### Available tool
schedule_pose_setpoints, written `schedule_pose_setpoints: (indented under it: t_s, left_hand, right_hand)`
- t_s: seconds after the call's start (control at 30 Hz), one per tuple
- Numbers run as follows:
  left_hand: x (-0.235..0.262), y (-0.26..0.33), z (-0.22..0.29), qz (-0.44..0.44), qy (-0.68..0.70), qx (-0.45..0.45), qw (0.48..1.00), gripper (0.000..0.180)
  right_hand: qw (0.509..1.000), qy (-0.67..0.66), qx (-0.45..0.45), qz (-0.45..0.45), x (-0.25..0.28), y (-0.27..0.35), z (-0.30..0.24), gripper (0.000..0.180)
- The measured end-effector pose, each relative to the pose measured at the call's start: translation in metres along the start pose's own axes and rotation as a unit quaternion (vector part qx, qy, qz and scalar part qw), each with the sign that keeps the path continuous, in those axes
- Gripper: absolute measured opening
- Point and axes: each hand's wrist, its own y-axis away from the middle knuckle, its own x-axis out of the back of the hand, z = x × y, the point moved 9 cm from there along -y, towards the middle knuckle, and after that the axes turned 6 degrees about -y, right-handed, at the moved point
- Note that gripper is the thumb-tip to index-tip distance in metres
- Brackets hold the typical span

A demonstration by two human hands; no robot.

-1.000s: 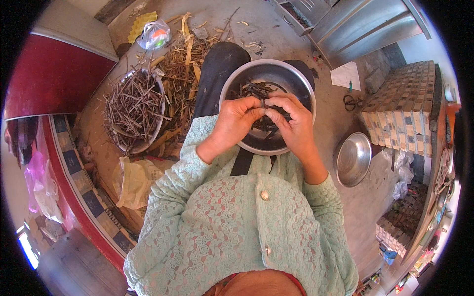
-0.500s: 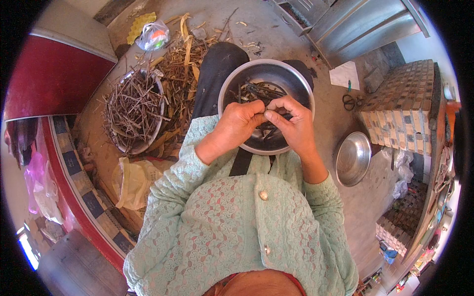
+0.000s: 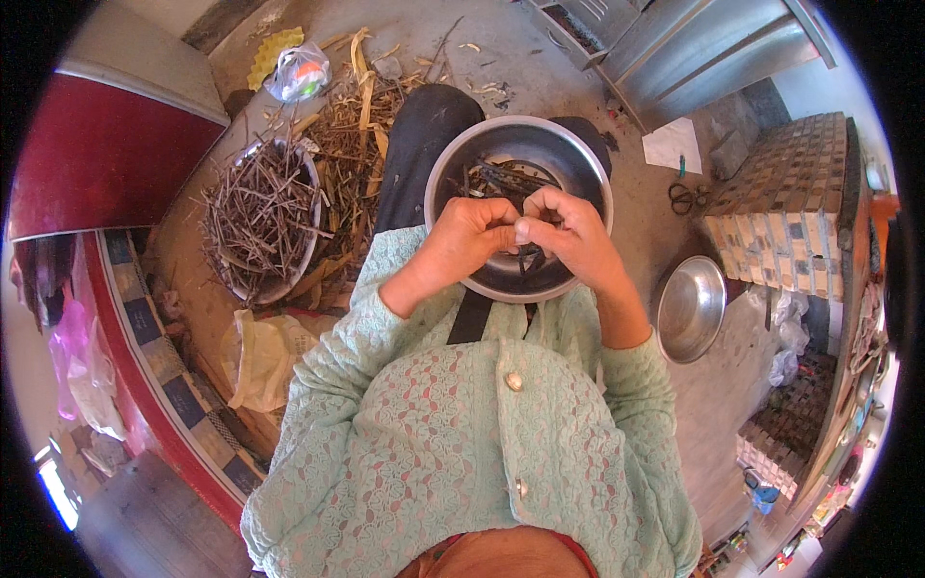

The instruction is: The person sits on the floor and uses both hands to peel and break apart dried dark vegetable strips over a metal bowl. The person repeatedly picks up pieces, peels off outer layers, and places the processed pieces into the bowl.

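Note:
A round metal basin [image 3: 586, 171] rests on my lap, with dark, thin, dried strips [image 3: 511, 177] in its bottom; they look like dry pods or stalks, and I cannot tell which. Above its near half, my left hand [image 3: 464, 241] is closed in a pinch, thumb against fingers. My right hand [image 3: 574, 236] pinches right beside it, fingertips almost touching the left ones. Whatever sits between the fingertips is too small and hidden to name. Below the hands, a few dark strips show in the basin.
Left of my legs, a second basin [image 3: 313, 183] is heaped with thin brown sticks [image 3: 258, 217]; dry stalks and husks [image 3: 361, 125] litter the floor beyond. On the right are a shiny metal basin [image 3: 692, 299], scissors [image 3: 681, 200], white paper [image 3: 672, 146] and a brick-patterned block [image 3: 780, 207].
My right hand has shifted slightly, its wrist a little further right, and its fingertips have turned a bit. The left hand stays nearly in place; both still pinch over the basin.

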Motion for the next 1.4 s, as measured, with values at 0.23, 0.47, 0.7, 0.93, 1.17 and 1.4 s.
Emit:
schedule_pose_setpoints:
  t_s: [0.23, 0.47, 0.7, 0.93, 1.17, 1.4]
  left_hand:
    - [-0.003, -0.001, -0.005, 0.006, 0.038, -0.008, 0.999, 0.008]
    - [0.000, -0.002, 0.006, 0.014, 0.020, -0.029, 0.999, 0.005]
    - [0.004, -0.002, 0.003, 0.042, -0.030, -0.025, 0.998, 0.010]
    - [0.007, -0.002, 0.009, 0.067, -0.119, -0.029, 0.990, 0.009]
    - [0.009, -0.002, 0.003, 0.069, -0.075, -0.022, 0.995, 0.010]
    - [0.013, -0.001, 0.001, 0.079, -0.085, -0.012, 0.993, 0.013]
  right_hand:
    - [0.999, -0.038, 0.015, -0.027, -0.003, -0.005, 0.004, 0.026]
    - [0.999, -0.033, 0.001, -0.027, -0.004, -0.004, 0.004, 0.026]
    - [1.000, 0.014, 0.024, 0.014, 0.000, -0.004, 0.013, 0.024]
    - [0.992, 0.053, 0.100, 0.051, 0.003, -0.003, 0.000, 0.018]
    - [0.992, -0.110, 0.047, 0.044, 0.000, -0.003, 0.004, 0.018]
    - [0.991, -0.105, 0.053, 0.057, 0.003, -0.001, 0.007, 0.014]
